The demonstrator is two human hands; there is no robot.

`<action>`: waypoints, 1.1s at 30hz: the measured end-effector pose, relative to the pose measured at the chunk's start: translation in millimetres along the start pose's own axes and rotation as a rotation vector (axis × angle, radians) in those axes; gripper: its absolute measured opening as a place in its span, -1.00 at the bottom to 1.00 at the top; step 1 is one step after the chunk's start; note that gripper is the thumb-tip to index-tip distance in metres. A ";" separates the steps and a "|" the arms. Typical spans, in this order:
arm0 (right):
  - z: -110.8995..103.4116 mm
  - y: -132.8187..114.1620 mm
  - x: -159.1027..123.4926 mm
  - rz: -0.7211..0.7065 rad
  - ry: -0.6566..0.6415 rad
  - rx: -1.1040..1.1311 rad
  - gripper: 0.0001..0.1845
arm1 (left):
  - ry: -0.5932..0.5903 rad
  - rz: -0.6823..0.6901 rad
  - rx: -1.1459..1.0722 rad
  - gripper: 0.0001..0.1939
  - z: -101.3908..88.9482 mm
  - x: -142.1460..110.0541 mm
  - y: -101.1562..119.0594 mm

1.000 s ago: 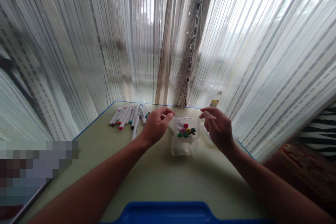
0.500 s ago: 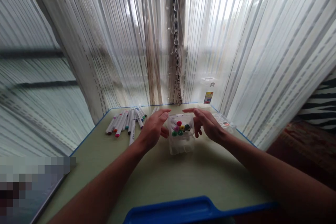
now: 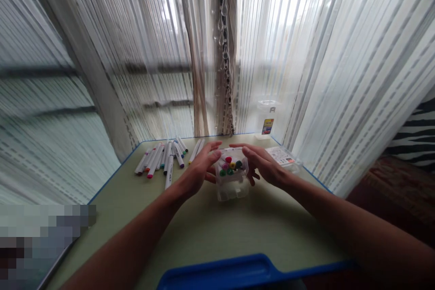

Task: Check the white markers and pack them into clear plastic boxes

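Note:
A clear plastic box [image 3: 233, 191] is at the middle of the table, its opening facing me. Inside it lie several markers [image 3: 229, 166] with red, pink, yellow and green ends turned toward me. My left hand [image 3: 200, 167] is at the box's left side, thumb on the upper edge and fingers along the wall. At the right side, my right hand [image 3: 267, 165] has its thumb at the upper corner, with other fingers beside and partly behind the wall. The box sits between both hands.
Several loose white markers [image 3: 156, 161] lie in a pile at the left. A clear case [image 3: 268, 120] with a label stands at the back right, near a flat clear package [image 3: 283, 157]. Sheer curtains [image 3: 163, 54] hang behind the table. A blue tray edge [image 3: 217, 274] is in front.
Both hands have closed in on the box, the right thumb now reaching its upper corner. The view has shifted slightly.

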State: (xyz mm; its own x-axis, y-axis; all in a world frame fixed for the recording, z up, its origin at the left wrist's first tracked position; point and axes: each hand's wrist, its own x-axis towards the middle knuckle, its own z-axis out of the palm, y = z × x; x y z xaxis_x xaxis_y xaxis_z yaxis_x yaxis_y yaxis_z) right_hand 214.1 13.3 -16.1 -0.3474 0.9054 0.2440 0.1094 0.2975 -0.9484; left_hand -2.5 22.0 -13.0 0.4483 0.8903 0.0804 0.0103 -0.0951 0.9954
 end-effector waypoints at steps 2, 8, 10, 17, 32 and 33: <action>-0.2 2.1 0.4 -0.002 0.002 0.009 -0.24 | 0.010 0.003 0.006 -0.32 1.0 -0.6 1.1; -0.2 4.1 0.9 0.025 -0.001 0.058 -0.26 | 0.052 -0.006 -0.035 -0.39 5.5 -3.6 5.4; 0.2 3.5 1.0 0.033 0.000 0.064 -0.27 | 0.053 -0.007 -0.048 -0.41 5.3 -3.4 5.2; -0.3 7.0 0.4 0.069 -0.009 0.129 -0.29 | 0.079 -0.030 -0.058 -0.43 4.8 -1.8 3.9; -4.3 12.2 -8.5 -0.111 -0.215 0.026 -0.01 | 0.161 -0.016 -0.195 -0.46 -1.5 2.3 3.1; -4.9 13.4 -8.4 -0.117 -0.223 0.020 -0.02 | 0.166 -0.021 -0.210 -0.46 -2.4 2.9 3.4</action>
State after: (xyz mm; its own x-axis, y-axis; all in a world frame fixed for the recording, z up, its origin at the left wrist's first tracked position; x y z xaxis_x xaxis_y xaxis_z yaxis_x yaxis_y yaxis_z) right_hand 223.1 11.2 -29.9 -0.5537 0.7753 0.3038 0.0385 0.3883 -0.9207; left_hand -3.3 25.4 -9.3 0.2974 0.9534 0.0498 -0.1753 0.0033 0.9845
